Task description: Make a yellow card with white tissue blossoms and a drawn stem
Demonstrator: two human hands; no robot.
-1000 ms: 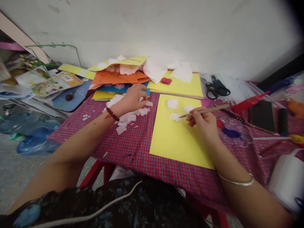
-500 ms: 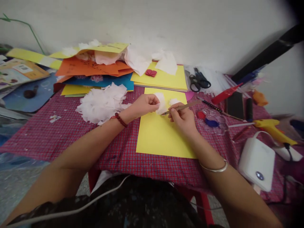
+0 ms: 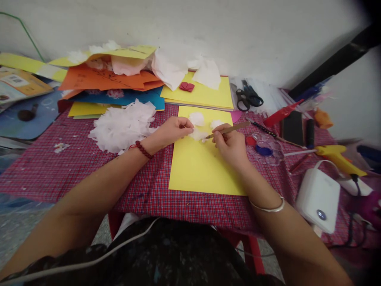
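A yellow sheet of paper (image 3: 205,171) lies in front of me with white tissue tufts (image 3: 197,118) on its upper part. My left hand (image 3: 175,130) is closed in a pinch at the sheet's left edge, apparently on a small piece of white tissue paper, mostly hidden by the fingertips. In my right hand (image 3: 230,145) is a slim tan stick (image 3: 236,126), held like a pen. Its dark pointed tip meets the lowest white tuft (image 3: 198,136). A heap of cut white tissue paper (image 3: 123,126) sits left of the sheet, behind my left wrist.
Stacked coloured papers (image 3: 110,79) and a red folded paper piece (image 3: 187,86) lie toward the wall. Black scissors (image 3: 248,97), a clear palette (image 3: 272,149), a yellow glue gun (image 3: 339,157) and a white box-shaped device (image 3: 320,196) are on the right of the checked tablecloth (image 3: 143,178).
My left hand has come from the tissue heap rightward to the yellow sheet and closed. The right hand keeps the stick at the tufts. The view has swung to the right.
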